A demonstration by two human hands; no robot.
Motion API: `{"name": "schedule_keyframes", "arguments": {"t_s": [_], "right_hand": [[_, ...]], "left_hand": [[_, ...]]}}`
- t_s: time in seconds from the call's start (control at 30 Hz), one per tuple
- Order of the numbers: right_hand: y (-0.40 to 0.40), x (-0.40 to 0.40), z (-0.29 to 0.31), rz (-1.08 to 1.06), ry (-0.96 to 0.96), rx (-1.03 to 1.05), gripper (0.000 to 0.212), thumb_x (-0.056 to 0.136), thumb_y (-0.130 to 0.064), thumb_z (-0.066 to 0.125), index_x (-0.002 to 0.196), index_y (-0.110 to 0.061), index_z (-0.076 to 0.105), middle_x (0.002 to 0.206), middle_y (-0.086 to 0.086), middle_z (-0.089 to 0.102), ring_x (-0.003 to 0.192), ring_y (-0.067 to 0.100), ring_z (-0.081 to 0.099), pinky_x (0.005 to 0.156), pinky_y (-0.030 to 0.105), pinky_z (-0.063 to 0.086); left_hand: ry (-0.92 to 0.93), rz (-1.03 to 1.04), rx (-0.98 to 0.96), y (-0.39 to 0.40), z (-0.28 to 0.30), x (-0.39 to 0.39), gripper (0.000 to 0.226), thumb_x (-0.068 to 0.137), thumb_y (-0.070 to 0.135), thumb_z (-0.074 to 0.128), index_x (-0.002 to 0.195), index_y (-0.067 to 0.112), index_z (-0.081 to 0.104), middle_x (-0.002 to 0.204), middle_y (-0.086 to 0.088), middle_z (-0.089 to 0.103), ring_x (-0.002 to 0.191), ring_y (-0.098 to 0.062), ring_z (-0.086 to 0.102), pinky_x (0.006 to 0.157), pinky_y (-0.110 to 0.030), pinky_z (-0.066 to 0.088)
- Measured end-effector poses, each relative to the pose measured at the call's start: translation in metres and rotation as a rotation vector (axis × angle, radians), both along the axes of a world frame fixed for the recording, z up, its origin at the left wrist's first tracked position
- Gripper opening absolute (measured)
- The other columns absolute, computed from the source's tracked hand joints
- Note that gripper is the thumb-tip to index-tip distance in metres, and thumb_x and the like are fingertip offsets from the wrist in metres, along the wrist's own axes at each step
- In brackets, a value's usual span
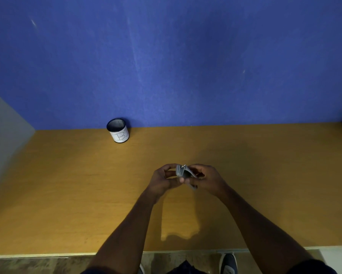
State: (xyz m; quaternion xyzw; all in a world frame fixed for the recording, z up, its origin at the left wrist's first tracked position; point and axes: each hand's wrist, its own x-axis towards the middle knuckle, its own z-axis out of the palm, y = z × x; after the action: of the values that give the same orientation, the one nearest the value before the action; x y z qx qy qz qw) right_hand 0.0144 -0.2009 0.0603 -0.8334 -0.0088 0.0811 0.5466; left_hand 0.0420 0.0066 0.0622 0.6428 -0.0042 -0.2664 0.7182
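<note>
Handling of the small grey object (183,173) is taking place above the middle of the table (67,184), lifted off the surface. You are gripping the object with both hands at once. Your left hand (164,179) is curling its fingers and thumb round the left side, and your right hand (207,178) is closing bent fingers round the right side, so neither hand is free. The object is showing as two grey flaps spreading apart at an angle, with a small bright metal part at the top edge; what kind of item it is cannot be told from this view. The cup (118,131), marked with a handwritten B, is standing upright at the back of the table, against the blue wall (166,56), and well apart from both hands. Whether anything is lying inside it cannot be told. Judging by this layout, you are working in the middle of the job: pick-up is done, and opening or separating the flaps appears to be under way. Setting the object down, or carrying it to the cup, is not yet done.
</note>
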Motion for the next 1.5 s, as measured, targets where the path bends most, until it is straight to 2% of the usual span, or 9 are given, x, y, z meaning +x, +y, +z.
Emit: {"name": "schedule_keyframes", "arguments": {"t_s": [0.23, 0.4, 0.57, 0.8, 0.9, 1.03, 1.13, 1.3, 1.5], "right_hand": [[-0.005, 0.003, 0.001, 0.022, 0.004, 0.058, 0.037, 0.073, -0.032, 0.086, 0.107, -0.041, 0.074, 0.106, -0.009, 0.078, 0.097, 0.009, 0.074, 0.082, 0.024, 0.060], [-0.006, 0.007, -0.002, 0.009, -0.025, 0.018, 0.040, 0.076, -0.020, 0.087, 0.113, -0.027, 0.073, 0.103, -0.009, 0.077, 0.093, 0.005, 0.073, 0.077, 0.020, 0.058], [0.000, 0.006, -0.004, -0.036, -0.118, -0.086, 0.042, 0.072, -0.026, 0.089, 0.110, -0.020, 0.073, 0.100, -0.014, 0.074, 0.092, -0.002, 0.069, 0.076, 0.016, 0.054], [0.009, -0.002, -0.014, -0.044, -0.399, -0.309, 0.045, 0.068, -0.028, 0.088, 0.106, -0.016, 0.067, 0.110, -0.003, 0.067, 0.105, 0.018, 0.060, 0.086, 0.037, 0.054], [0.008, -0.005, -0.018, -0.030, -0.464, -0.371, 0.047, 0.069, -0.038, 0.078, 0.107, -0.013, 0.067, 0.114, 0.000, 0.067, 0.107, 0.022, 0.060, 0.086, 0.038, 0.055], [0.005, -0.007, -0.020, 0.019, -0.436, -0.353, 0.057, 0.070, -0.049, 0.081, 0.112, -0.014, 0.067, 0.118, -0.001, 0.066, 0.110, 0.013, 0.058, 0.091, 0.026, 0.050], [0.004, -0.007, -0.017, -0.081, -0.322, -0.214, 0.036, 0.082, -0.046, 0.076, 0.110, -0.026, 0.068, 0.109, -0.012, 0.068, 0.100, 0.000, 0.062, 0.081, 0.019, 0.052], [0.003, 0.006, -0.009, -0.163, -0.228, -0.163, 0.014, 0.096, -0.027, 0.066, 0.105, -0.024, 0.077, 0.090, -0.019, 0.072, 0.085, -0.008, 0.068, 0.069, 0.013, 0.050], [-0.002, 0.015, -0.002, -0.117, -0.108, -0.039, 0.009, 0.092, -0.019, 0.072, 0.098, -0.017, 0.079, 0.088, -0.008, 0.077, 0.080, -0.001, 0.069, 0.073, 0.020, 0.053]], "left_hand": [[-0.034, 0.008, 0.037, -0.003, 0.004, 0.002, 0.048, 0.077, -0.002, 0.082, 0.122, 0.005, 0.067, 0.111, -0.021, 0.074, 0.097, -0.023, 0.071, 0.081, -0.033, 0.063], [-0.057, 0.010, 0.022, -0.005, 0.006, 0.002, 0.050, 0.079, -0.006, 0.078, 0.126, 0.001, 0.063, 0.119, -0.026, 0.070, 0.097, -0.020, 0.071, 0.074, -0.026, 0.061], [0.054, 0.003, -0.079, -0.006, 0.005, 0.001, 0.050, 0.088, -0.006, 0.070, 0.135, 0.006, 0.059, 0.128, -0.023, 0.067, 0.111, -0.029, 0.068, 0.100, -0.045, 0.056], [0.165, 0.024, -0.156, -0.005, 0.003, 0.004, 0.044, 0.097, -0.009, 0.052, 0.138, 0.005, 0.056, 0.131, -0.021, 0.065, 0.115, -0.032, 0.065, 0.093, -0.044, 0.060], [0.124, 0.049, -0.055, -0.010, 0.004, 0.001, 0.038, 0.099, -0.006, 0.052, 0.136, 0.000, 0.056, 0.130, -0.022, 0.066, 0.110, -0.033, 0.066, 0.096, -0.051, 0.057], [0.017, 0.098, 0.083, -0.015, 0.003, 0.000, 0.031, 0.097, -0.010, 0.050, 0.126, -0.006, 0.062, 0.119, -0.025, 0.070, 0.089, -0.022, 0.070, 0.071, -0.029, 0.062], [-0.081, 0.123, 0.205, -0.016, -0.001, 0.002, 0.028, 0.094, -0.015, 0.051, 0.119, -0.010, 0.063, 0.114, -0.028, 0.070, 0.088, -0.025, 0.069, 0.066, -0.026, 0.061], [-0.305, 0.033, 0.397, -0.017, -0.002, 0.004, 0.015, 0.094, -0.002, 0.060, 0.105, 0.003, 0.069, 0.103, -0.018, 0.075, 0.096, -0.029, 0.072, 0.082, -0.051, 0.062], [-0.398, 0.026, 0.483, -0.017, 0.005, 0.005, 0.010, 0.094, 0.009, 0.063, 0.099, 0.012, 0.072, 0.094, -0.004, 0.077, 0.088, -0.016, 0.074, 0.080, -0.049, 0.062]]}}
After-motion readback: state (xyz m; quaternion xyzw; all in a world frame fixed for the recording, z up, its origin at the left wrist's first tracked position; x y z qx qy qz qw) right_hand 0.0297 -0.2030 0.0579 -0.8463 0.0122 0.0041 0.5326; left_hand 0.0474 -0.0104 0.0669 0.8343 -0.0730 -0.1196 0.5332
